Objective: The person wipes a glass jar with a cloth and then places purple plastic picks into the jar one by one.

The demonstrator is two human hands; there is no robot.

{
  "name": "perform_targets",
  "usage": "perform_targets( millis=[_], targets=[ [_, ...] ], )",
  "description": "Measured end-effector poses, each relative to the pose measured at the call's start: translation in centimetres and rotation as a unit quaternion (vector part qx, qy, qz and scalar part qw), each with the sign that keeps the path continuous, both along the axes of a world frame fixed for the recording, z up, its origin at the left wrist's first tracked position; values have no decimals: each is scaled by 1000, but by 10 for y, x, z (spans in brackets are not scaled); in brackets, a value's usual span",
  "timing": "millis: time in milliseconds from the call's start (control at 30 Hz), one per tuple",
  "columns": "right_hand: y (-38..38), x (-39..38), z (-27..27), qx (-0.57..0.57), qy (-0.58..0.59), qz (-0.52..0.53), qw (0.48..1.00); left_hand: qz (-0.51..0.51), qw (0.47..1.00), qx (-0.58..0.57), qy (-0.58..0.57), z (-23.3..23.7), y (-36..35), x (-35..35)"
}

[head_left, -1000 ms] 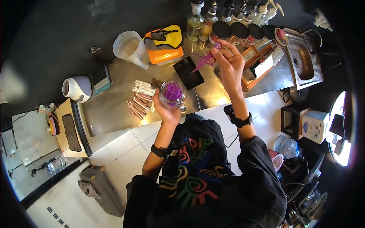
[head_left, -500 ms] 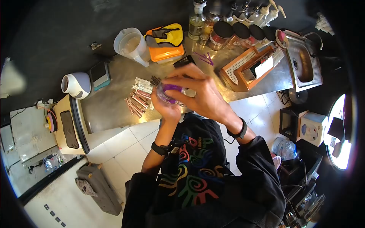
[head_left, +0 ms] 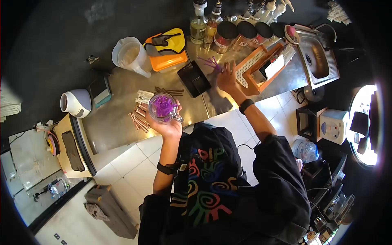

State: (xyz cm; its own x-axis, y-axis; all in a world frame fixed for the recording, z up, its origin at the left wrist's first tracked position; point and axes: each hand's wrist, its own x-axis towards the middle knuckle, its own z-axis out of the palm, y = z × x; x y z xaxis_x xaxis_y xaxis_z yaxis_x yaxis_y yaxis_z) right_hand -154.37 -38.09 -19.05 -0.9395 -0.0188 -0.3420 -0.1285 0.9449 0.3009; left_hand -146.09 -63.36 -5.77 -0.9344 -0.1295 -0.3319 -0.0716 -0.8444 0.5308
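Note:
My left hand (head_left: 168,127) holds a clear glass jar (head_left: 163,108) by its side and handle, with purple pieces inside it. Over the steel counter (head_left: 122,118), my right hand (head_left: 228,79) reaches to a few loose purple sticks (head_left: 210,63), its fingers apart at their right end. Whether a fingertip touches them is hard to tell. Between the hands lies a black tray (head_left: 194,79). Bundles of wrapped sticks (head_left: 140,119) and some dark sticks (head_left: 169,91) lie beside and behind the jar.
At the back stand a plastic pitcher (head_left: 130,55), an orange container (head_left: 168,61), dark-lidded jars (head_left: 225,36) and bottles (head_left: 198,26). A wooden organizer (head_left: 261,67) is right of my right hand, before the sink (head_left: 316,61). A white device (head_left: 76,103) stands at the left.
My right hand has left the jar and moved right to the loose purple sticks, its fingers opening. The jar in my left hand has shifted left, and the black tray is now uncovered.

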Motion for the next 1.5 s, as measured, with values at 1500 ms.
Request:
perform_targets(
  millis=[1500],
  targets=[
    [9, -79, -22, -315, 42, -346, 883, -4, 1000, -15, -28, 19, 12, -3]
  ],
)
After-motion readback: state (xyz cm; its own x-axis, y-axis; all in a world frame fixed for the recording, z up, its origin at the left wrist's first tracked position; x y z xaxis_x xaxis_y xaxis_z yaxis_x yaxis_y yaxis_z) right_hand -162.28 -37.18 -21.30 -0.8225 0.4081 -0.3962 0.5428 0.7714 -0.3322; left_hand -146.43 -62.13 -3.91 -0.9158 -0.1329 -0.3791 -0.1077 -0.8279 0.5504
